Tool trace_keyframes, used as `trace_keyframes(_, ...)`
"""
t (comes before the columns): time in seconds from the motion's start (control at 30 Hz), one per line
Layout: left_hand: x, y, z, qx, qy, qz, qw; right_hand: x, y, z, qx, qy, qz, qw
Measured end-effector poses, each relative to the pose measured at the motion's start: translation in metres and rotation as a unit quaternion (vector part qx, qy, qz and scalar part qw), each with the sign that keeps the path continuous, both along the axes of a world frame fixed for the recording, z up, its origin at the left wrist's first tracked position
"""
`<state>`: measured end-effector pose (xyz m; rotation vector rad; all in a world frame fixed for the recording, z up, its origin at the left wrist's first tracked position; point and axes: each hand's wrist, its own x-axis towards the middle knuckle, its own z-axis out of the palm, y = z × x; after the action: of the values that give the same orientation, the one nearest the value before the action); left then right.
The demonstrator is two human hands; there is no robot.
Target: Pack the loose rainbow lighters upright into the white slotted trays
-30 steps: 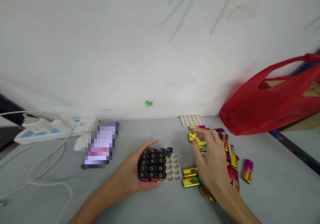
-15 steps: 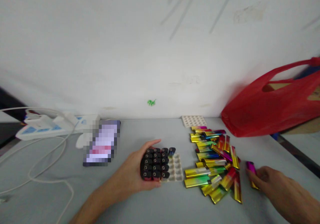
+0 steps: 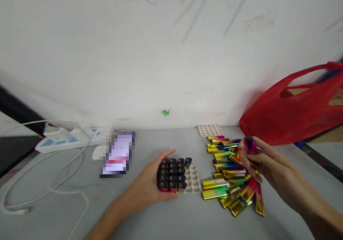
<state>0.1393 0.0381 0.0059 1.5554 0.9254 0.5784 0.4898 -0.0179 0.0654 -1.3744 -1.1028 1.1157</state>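
Observation:
My left hand (image 3: 148, 183) is wrapped round the left side of a white tray (image 3: 193, 183) that stands on the grey table. Several black-topped lighters (image 3: 173, 174) stand upright in the tray's cells; the cells on its right are bare. My right hand (image 3: 268, 163) is raised above the table with its fingers closed on one shiny pink lighter (image 3: 250, 144), held upright. Under and left of that hand lies a loose pile of gold, green and red foil lighters (image 3: 230, 175).
A second white tray (image 3: 210, 130) lies against the wall behind the pile. A red plastic bag (image 3: 294, 111) sits at the back right. A phone (image 3: 118, 154), a white power strip (image 3: 63, 140) and loose white cable (image 3: 40, 186) lie on the left.
My right hand went from the pile out to a lone pink lighter at the right, closed on it and lifted it up over the pile. The left hand stayed on the tray.

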Motion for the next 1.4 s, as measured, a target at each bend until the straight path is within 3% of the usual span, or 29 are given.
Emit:
trace_keyframes(0.13, 0.0, 0.0, 0.002, 0.02, 0.015, 0.006, 1.0, -0.05, 0.034, 0.002, -0.044, 0.153, 0.072, 0.985)
trace_keyframes(0.33, 0.0, 0.002, 0.0, 0.045, 0.024, 0.005, 0.999, -0.093, 0.058, -0.021, -0.049, 0.294, 0.156, 0.942)
trace_keyframes(0.43, 0.0, 0.001, -0.001, 0.047, 0.033, 0.002, 0.998, -0.097, 0.052, -0.033, -0.07, 0.308, 0.158, 0.936)
trace_keyframes(0.53, 0.0, 0.001, 0.0, 0.063, 0.053, 0.006, 0.997, -0.097, 0.046, -0.04, -0.084, 0.288, 0.115, 0.947)
trace_keyframes(0.73, -0.001, 0.0, 0.002, 0.078, 0.083, 0.014, 0.993, -0.102, 0.045, -0.04, -0.004, 0.237, 0.083, 0.968)
trace_keyframes(1.07, 0.001, -0.003, 0.003, 0.022, 0.03, 0.019, 0.999, -0.099, 0.038, -0.044, -0.164, 0.27, 0.121, 0.941)
trace_keyframes(1.4, 0.0, -0.004, 0.006, 0.015, 0.031, 0.015, 0.999, -0.097, 0.038, -0.046, -0.169, 0.299, 0.147, 0.928)
